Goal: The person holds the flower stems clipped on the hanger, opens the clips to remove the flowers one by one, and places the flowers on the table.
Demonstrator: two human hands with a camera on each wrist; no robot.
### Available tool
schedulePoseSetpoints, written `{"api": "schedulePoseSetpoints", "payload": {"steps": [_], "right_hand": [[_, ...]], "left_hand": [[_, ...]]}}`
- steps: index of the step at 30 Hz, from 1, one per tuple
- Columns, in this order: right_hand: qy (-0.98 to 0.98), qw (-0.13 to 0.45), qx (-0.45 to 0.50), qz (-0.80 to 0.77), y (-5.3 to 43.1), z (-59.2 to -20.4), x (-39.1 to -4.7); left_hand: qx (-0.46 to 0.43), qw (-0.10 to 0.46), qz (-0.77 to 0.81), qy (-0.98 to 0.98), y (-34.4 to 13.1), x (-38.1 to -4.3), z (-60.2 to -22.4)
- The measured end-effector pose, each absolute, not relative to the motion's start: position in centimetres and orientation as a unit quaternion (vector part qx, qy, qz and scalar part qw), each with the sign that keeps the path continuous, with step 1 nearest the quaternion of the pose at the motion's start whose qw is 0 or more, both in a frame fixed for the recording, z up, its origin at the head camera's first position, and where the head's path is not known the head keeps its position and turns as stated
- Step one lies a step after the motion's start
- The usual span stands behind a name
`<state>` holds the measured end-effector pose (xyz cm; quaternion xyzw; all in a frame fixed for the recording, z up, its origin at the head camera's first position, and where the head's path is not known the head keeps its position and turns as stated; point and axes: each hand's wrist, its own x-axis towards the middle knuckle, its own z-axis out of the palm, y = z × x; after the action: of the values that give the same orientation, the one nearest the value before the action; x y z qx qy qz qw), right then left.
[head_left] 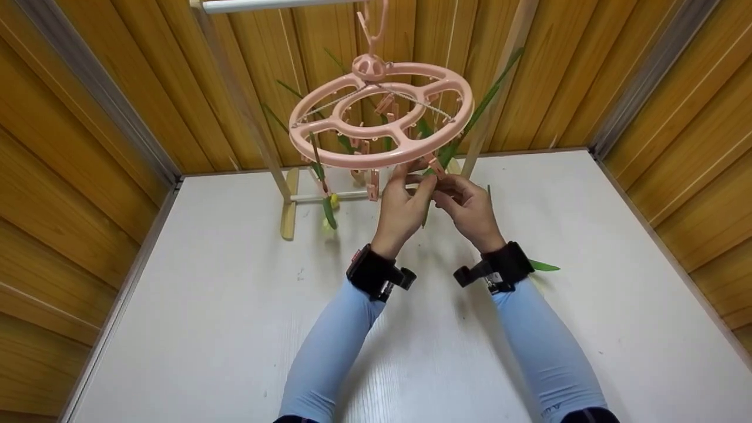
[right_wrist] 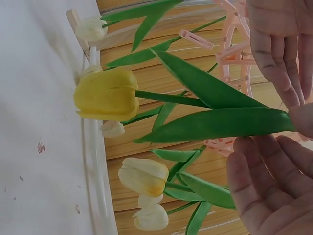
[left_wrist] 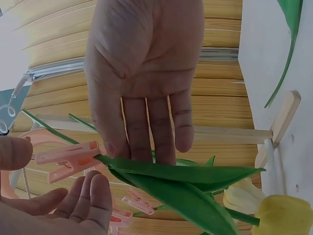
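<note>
A yellow tulip (right_wrist: 106, 94) hangs head down from its green stem and leaves. My right hand (head_left: 473, 211) pinches the leaf and stem base between thumb and fingers, right at the jaws of a pink clothespin (left_wrist: 68, 161). My left hand (head_left: 402, 205) has its thumb and fingers on either side of that clothespin's handle ends. The clothespin hangs from the front right of a round pink drying hanger (head_left: 376, 158). Several pale tulips (right_wrist: 143, 175) hang beyond in other clips.
A wooden frame (head_left: 244, 106) with a white top bar (head_left: 276, 4) carries the hanger. On the white table (head_left: 223, 305), a green leaf (head_left: 543, 266) shows beside my right wrist. Wood-plank walls (head_left: 70, 147) close in the back and sides.
</note>
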<state>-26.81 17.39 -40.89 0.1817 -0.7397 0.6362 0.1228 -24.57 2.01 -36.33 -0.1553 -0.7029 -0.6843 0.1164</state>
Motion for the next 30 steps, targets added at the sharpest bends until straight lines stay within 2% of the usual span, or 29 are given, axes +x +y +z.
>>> {"api": "schedulePoseSetpoints", "payload": {"steps": [30], "right_hand": [[-0.784,0.131,0.226,0.563,17.7,-40.3,-26.6]], "left_hand": [[-0.176,0.149,-0.682,-0.694,1.7,-26.3,-36.8]]}}
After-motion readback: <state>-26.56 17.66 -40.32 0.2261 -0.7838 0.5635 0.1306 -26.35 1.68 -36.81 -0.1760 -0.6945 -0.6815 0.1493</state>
